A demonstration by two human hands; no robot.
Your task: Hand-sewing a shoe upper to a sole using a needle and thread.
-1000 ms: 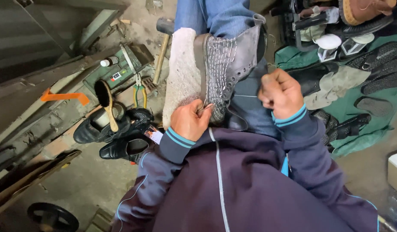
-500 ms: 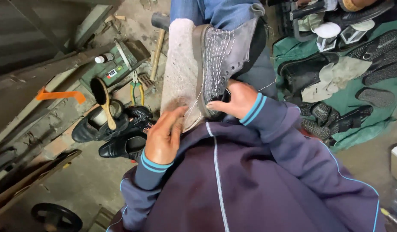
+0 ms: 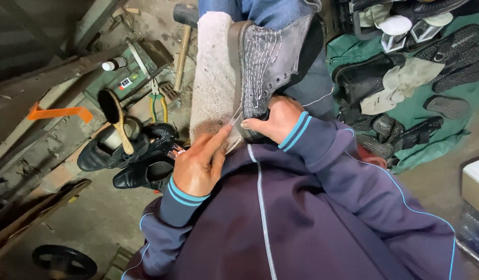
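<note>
Now we bring right hand back onto grey leather stitched boot on knee, fingers closed on toe edge; left hand pinches white thread taut beside pale crepe sole. Stitch pulled through, we judge.

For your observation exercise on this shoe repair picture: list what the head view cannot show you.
- Boot: heel end hidden by the right hand.
- What the left hand pinches: too small to tell.
- Hammer: head cut off by the top edge.
- Black shoes: partly behind the left hand.

Dark purple jacket sleeves with light-blue striped cuffs.
</note>
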